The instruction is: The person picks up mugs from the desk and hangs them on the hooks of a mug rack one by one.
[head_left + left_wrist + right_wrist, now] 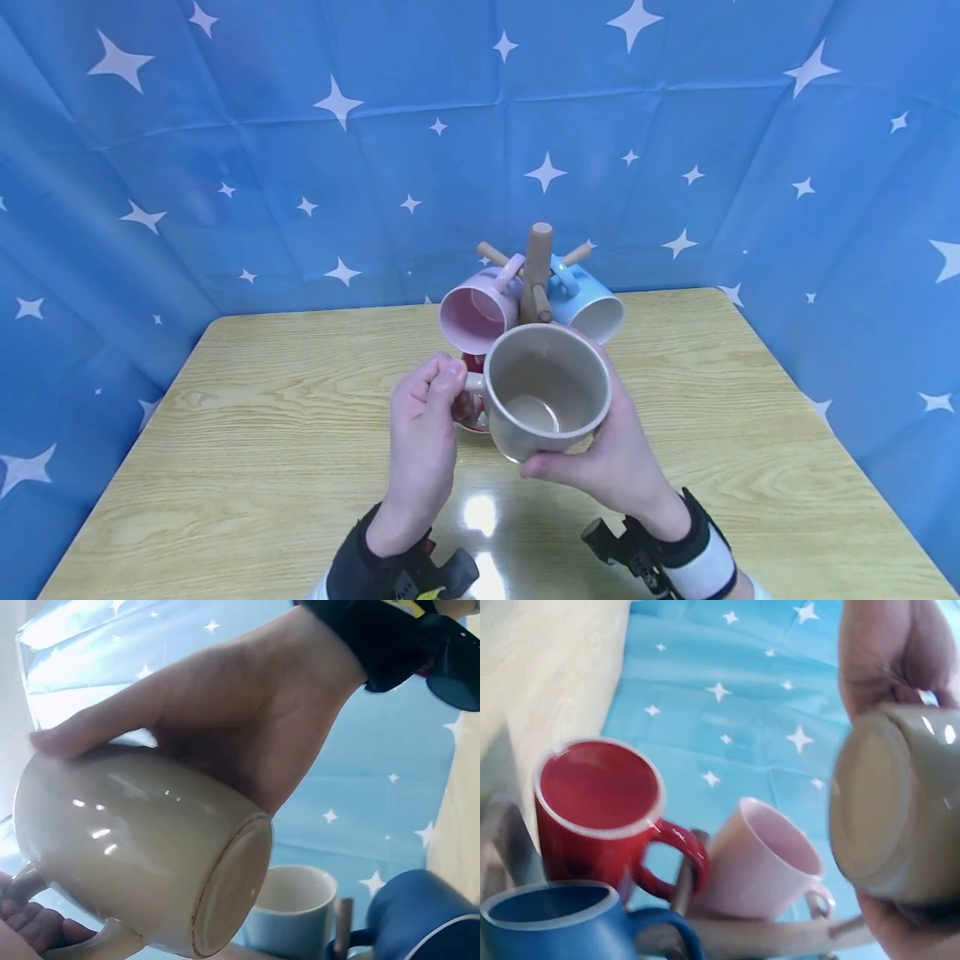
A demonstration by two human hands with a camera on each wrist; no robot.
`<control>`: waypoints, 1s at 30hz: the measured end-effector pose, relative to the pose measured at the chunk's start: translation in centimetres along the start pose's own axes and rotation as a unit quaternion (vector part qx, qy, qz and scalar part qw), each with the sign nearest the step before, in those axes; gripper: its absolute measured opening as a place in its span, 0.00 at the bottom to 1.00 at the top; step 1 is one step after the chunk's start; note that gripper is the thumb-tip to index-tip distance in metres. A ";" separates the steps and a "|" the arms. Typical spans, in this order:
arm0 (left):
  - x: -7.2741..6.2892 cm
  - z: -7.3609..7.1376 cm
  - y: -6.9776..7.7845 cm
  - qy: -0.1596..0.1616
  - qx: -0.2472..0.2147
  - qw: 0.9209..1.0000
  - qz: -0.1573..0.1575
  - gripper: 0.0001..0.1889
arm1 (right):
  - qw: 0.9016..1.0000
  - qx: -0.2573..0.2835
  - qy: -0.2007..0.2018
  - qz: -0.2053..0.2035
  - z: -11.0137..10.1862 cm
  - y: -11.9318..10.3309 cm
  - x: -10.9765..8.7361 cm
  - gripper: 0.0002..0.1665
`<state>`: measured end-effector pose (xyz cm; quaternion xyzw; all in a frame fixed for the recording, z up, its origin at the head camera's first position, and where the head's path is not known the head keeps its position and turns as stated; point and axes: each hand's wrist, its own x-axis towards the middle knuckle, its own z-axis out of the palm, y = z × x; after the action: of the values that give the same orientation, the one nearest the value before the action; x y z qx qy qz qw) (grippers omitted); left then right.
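Observation:
A beige mug [547, 392] is held up above the table in both hands, its mouth tilted toward the head camera. My left hand [427, 425] grips its handle, fingers curled around it. Around the right side of its body wraps my right hand [607, 450], thumb at the front; in the left wrist view the right hand [232, 705] spans the mug from above. Just behind stands a wooden mug tree [538, 258], partly hidden by the beige mug. A pink mug [472, 319] and a light blue mug [596, 312] hang on its pegs.
Below the pink mug shows part of a red mug [474, 362], whole in the right wrist view. Both wrist views show a dark blue mug [562, 930] on the rack. A bare peg [542, 304] points forward. Behind the wooden table [285, 417] hangs a starry blue cloth [420, 150].

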<state>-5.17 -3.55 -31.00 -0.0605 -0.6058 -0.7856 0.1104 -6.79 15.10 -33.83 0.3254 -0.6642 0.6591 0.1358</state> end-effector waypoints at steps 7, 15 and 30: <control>-0.2 0.2 -0.5 -0.022 0.013 1.000 0.007 0.21 | 0.999 -0.009 0.039 -0.020 0.4 0.3 0.0 0.62; -0.1 0.2 -0.6 -0.026 0.021 0.999 0.002 0.19 | 0.998 -0.010 0.053 -0.035 0.6 0.5 0.0 0.58; 0.1 0.2 -0.6 -0.033 0.043 0.998 0.009 0.19 | 0.997 -0.025 0.065 -0.040 0.8 0.6 -0.2 0.58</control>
<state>-5.45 -3.23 -31.43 -0.0869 -0.6421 -0.7551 0.0996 -6.79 14.34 -34.51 0.3043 -0.6568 0.6562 0.2131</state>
